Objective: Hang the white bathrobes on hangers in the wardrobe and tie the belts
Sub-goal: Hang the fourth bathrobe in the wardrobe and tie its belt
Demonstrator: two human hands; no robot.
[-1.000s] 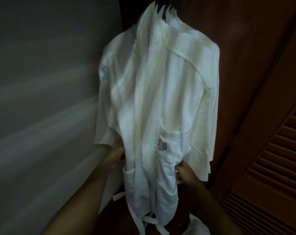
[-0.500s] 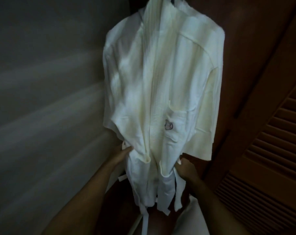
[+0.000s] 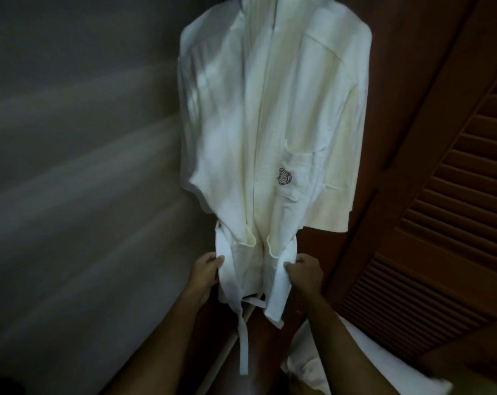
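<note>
Bathrobe [image 3: 270, 124], belt [image 3: 243, 332] ends gripped both hands

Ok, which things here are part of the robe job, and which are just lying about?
Job:
- white bathrobe, hanging
- belt, untied
- left hand, gripping one belt end
- right hand, gripping the other end

Lying about:
- louvred door
- white fabric, bottom right

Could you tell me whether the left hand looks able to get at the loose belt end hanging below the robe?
Probably yes: the left hand grips the belt higher up, and the loose belt end hangs just below it with nothing between.
</note>
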